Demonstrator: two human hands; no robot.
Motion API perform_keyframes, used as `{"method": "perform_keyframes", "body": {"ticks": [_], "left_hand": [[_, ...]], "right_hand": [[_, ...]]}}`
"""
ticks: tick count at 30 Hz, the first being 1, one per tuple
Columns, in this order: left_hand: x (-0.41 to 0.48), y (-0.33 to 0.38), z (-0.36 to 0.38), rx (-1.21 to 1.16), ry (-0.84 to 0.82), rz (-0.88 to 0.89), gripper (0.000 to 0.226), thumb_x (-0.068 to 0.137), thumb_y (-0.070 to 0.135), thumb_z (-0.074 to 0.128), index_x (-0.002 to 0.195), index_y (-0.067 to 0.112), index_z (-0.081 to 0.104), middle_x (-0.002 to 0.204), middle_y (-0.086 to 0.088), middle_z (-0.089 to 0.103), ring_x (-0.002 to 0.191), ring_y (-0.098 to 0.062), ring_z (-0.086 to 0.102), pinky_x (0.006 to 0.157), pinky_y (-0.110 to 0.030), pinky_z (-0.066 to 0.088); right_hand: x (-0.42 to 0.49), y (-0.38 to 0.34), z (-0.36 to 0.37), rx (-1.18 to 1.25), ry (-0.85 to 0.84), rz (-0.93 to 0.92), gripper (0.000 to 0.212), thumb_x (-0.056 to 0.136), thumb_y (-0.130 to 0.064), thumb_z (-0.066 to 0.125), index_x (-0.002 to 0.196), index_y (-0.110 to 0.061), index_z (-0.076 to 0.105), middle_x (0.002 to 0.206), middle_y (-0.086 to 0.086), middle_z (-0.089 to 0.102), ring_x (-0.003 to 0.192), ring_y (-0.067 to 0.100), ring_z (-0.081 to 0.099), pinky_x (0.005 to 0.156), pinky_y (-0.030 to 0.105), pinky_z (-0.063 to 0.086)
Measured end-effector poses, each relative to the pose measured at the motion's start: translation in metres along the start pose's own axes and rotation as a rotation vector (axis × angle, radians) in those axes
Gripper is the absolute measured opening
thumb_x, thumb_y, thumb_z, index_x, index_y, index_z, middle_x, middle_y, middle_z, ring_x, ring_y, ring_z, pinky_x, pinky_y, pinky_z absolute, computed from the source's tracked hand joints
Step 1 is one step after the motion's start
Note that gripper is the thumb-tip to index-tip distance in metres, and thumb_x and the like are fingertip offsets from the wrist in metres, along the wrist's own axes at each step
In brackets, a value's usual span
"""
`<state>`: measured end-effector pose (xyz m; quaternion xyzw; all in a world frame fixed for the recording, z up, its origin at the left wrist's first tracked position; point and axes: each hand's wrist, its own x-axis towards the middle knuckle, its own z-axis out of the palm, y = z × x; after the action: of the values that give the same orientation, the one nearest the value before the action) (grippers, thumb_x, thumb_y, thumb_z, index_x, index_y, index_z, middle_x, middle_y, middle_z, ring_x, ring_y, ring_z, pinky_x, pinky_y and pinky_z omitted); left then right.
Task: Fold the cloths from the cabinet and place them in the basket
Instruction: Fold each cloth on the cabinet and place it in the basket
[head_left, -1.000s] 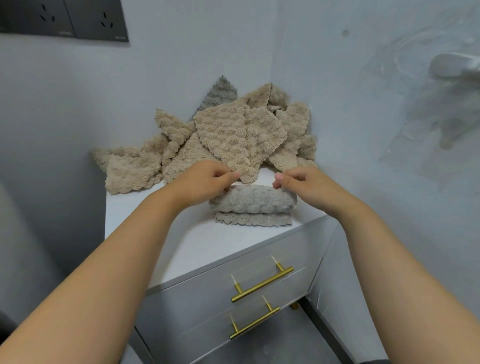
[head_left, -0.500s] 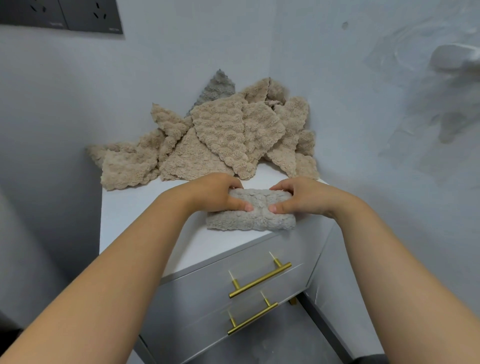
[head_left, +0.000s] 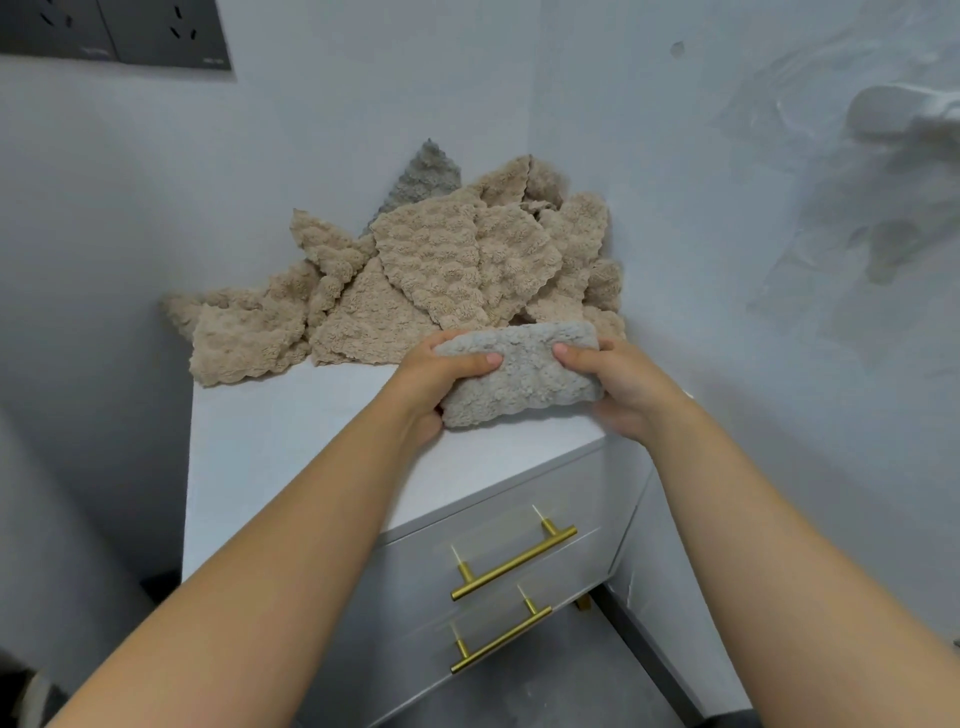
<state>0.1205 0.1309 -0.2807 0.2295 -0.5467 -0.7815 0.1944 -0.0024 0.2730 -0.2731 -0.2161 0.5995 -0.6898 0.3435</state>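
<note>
A folded grey fluffy cloth (head_left: 522, 376) is held just above the white cabinet top (head_left: 291, 441), tilted toward me. My left hand (head_left: 436, 384) grips its left end, thumb on top. My right hand (head_left: 618, 384) grips its right end the same way. Behind them a heap of several unfolded beige cloths (head_left: 415, 280) leans into the wall corner, with one grey cloth (head_left: 423, 174) sticking up at the back. No basket is in view.
The cabinet stands in a corner between two pale walls. Its front has two drawers with gold bar handles (head_left: 511, 564). A dark socket panel (head_left: 119, 31) is on the wall at the upper left. Grey floor (head_left: 545, 691) shows below the drawers.
Both hands finished folding the grey cloth on the cabinet top, then took it by its ends and lifted it off the surface.
</note>
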Motion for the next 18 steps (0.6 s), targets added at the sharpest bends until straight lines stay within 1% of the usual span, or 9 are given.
{"method": "perform_keyframes", "body": {"ticks": [2,4,6,7,9,11,14,16,18], "left_hand": [[0.003,-0.006,0.008,-0.117,0.011,0.017,0.06,0.068,-0.004,0.075,0.124,0.009,0.056,0.112,-0.018,0.066,0.09,-0.03,0.068,0.067,-0.038,0.058],[0.005,-0.011,0.016,-0.173,0.035,0.035,0.063,0.069,-0.003,0.075,0.127,0.011,0.054,0.116,-0.018,0.065,0.094,-0.032,0.068,0.07,-0.039,0.057],[0.006,-0.019,0.027,-0.147,0.068,0.064,0.058,0.071,0.001,0.076,0.124,0.012,0.055,0.115,-0.017,0.066,0.097,-0.032,0.067,0.078,-0.044,0.057],[0.003,-0.022,0.034,-0.06,0.095,0.096,0.053,0.07,0.007,0.078,0.119,0.013,0.058,0.113,-0.015,0.067,0.097,-0.031,0.067,0.082,-0.046,0.056],[-0.005,-0.028,0.049,0.228,0.173,0.185,0.04,0.071,0.019,0.078,0.107,0.017,0.06,0.106,-0.006,0.068,0.096,-0.023,0.066,0.087,-0.041,0.055],[-0.011,-0.035,0.064,0.377,0.203,0.244,0.029,0.079,0.016,0.074,0.103,0.021,0.058,0.103,-0.003,0.067,0.095,-0.02,0.065,0.087,-0.036,0.054],[-0.02,-0.042,0.092,0.171,0.11,0.168,0.03,0.083,-0.003,0.062,0.106,0.017,0.062,0.105,-0.007,0.067,0.094,-0.021,0.065,0.084,-0.036,0.055],[-0.028,-0.051,0.116,0.054,0.068,0.112,0.034,0.084,-0.009,0.055,0.097,0.021,0.064,0.1,-0.005,0.067,0.089,-0.017,0.065,0.079,-0.032,0.056],[-0.036,-0.064,0.14,0.003,0.064,0.067,0.035,0.084,-0.011,0.051,0.089,0.02,0.065,0.094,-0.004,0.067,0.089,-0.02,0.064,0.084,-0.035,0.055]], "right_hand": [[0.0,0.0,0.001,0.076,0.04,-0.034,0.023,0.091,-0.006,0.057,0.114,-0.008,0.06,0.108,0.012,0.069,0.098,0.027,0.066,0.081,0.041,0.054],[-0.002,-0.002,0.002,0.1,0.112,-0.067,0.014,0.092,-0.016,0.059,0.105,-0.013,0.063,0.1,0.007,0.071,0.091,0.021,0.068,0.073,0.036,0.055],[-0.001,-0.002,0.001,-0.07,0.261,-0.161,0.009,0.089,-0.025,0.065,0.094,-0.018,0.064,0.097,0.004,0.07,0.09,0.019,0.068,0.076,0.036,0.056],[-0.001,-0.002,-0.001,-0.213,0.357,-0.226,0.008,0.087,-0.027,0.067,0.089,-0.021,0.063,0.094,0.002,0.069,0.09,0.019,0.067,0.08,0.036,0.055],[-0.002,-0.001,-0.005,-0.423,0.529,-0.319,0.012,0.085,-0.029,0.069,0.082,-0.02,0.061,0.086,-0.002,0.066,0.088,0.02,0.065,0.075,0.032,0.051],[-0.005,0.001,-0.013,-0.528,0.629,-0.334,0.019,0.085,-0.03,0.068,0.09,-0.012,0.063,0.089,0.003,0.066,0.087,0.023,0.064,0.07,0.028,0.044],[-0.027,0.003,-0.037,-0.705,0.733,-0.364,0.028,0.087,-0.032,0.064,0.098,-0.006,0.061,0.097,0.01,0.066,0.091,0.029,0.061,0.068,0.029,0.039],[-0.047,0.0,-0.054,-0.86,0.781,-0.41,0.028,0.089,-0.034,0.06,0.099,-0.008,0.057,0.097,0.009,0.065,0.089,0.029,0.06,0.066,0.03,0.038],[-0.066,-0.005,-0.066,-1.072,0.79,-0.467,0.026,0.091,-0.034,0.057,0.1,-0.01,0.054,0.096,0.007,0.062,0.087,0.028,0.058,0.065,0.032,0.038]]}}
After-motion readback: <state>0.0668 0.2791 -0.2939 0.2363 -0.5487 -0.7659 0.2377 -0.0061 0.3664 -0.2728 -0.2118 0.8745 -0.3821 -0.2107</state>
